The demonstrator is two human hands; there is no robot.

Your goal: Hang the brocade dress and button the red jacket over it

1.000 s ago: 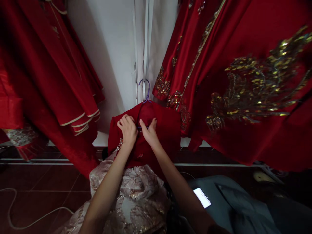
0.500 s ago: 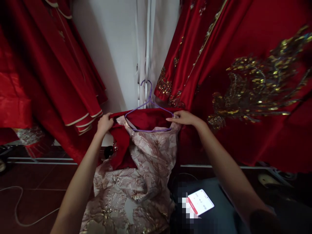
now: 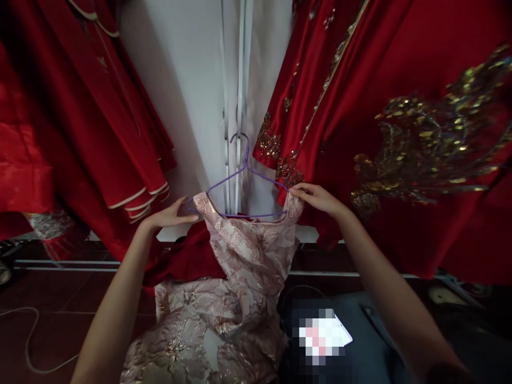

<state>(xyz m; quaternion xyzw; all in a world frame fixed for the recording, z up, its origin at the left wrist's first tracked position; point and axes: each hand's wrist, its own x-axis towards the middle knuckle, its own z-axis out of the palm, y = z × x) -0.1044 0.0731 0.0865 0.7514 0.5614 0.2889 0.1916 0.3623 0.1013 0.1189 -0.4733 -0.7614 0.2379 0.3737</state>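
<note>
A pale pink dress (image 3: 256, 250) with a shiny floral pattern hangs by its shoulder straps on a thin purple hanger (image 3: 247, 165). My right hand (image 3: 320, 200) pinches the strap at the hanger's right end. Beside the left end of the hanger, my left hand (image 3: 172, 215) is open, thumb and fingers apart, with nothing in its grasp. A dark red cloth (image 3: 196, 253) lies slumped behind and to the left of the dress. The lower skirt spreads toward me and runs out of view at the bottom.
Red garments (image 3: 116, 122) hang on the left, and red gowns with gold sequins (image 3: 424, 144) hang on the right. White upright poles (image 3: 240, 80) stand behind the hanger. A lit phone (image 3: 340, 330), partly blurred out, rests at lower right. A white cable (image 3: 30, 341) crosses the floor.
The red cloth held stretched behind the hanger has dropped down and left. My left hand has let go of it and opened. My right hand has stayed at the strap.
</note>
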